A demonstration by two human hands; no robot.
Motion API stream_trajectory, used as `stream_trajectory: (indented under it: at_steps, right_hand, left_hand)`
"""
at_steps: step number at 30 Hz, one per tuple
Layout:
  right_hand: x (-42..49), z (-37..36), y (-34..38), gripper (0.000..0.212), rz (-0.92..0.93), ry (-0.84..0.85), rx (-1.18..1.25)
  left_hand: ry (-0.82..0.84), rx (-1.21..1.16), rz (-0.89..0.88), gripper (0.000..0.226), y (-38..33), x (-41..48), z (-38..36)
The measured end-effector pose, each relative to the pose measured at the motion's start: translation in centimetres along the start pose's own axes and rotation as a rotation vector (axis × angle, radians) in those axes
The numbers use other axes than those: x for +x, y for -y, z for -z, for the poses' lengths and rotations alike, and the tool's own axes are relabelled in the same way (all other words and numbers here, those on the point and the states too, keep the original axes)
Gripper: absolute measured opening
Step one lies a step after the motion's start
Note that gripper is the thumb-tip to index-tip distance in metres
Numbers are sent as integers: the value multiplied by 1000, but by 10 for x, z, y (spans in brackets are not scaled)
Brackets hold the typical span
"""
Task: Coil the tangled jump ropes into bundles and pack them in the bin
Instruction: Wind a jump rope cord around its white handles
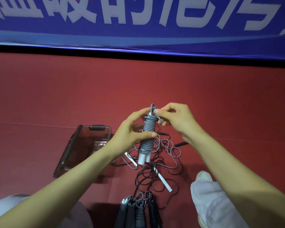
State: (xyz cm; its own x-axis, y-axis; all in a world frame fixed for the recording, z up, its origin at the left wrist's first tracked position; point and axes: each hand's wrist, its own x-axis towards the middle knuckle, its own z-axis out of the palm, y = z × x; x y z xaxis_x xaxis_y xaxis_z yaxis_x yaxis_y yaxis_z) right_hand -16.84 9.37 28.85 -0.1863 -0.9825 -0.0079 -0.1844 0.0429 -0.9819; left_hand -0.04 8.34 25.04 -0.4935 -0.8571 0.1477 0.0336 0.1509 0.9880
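The left hand point(130, 130) grips a grey cord bundle point(148, 134) wound in tight coils around two white cylindrical handles point(143, 158). The right hand point(174, 119) pinches its top loop. Beneath, thin tangled ropes point(161, 160) sprawl beside a clear plastic bin point(76, 145).

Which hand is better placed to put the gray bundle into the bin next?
Left, probably. The left hand grips the bundle around its middle, and the bin lies on that side. The right hand only pinches the rope end at the top.
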Motion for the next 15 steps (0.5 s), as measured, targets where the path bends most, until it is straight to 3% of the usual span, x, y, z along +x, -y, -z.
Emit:
stream_trajectory:
  at_steps: [5, 9, 12, 15]
  right_hand:
    - [1, 5, 4, 20, -131, 48, 213]
    - [1, 0, 0, 18, -49, -28, 211]
    - [4, 6, 5, 6, -30, 139, 289]
    - [2, 11, 8, 21, 39, 195, 155]
  left_hand:
    - [39, 76, -64, 69, -4, 0, -2]
    - [89, -152, 39, 71, -5, 0, -1]
    - [27, -273, 78, 73, -2, 5, 2]
    - [3, -283, 84, 76, -2, 8, 6]
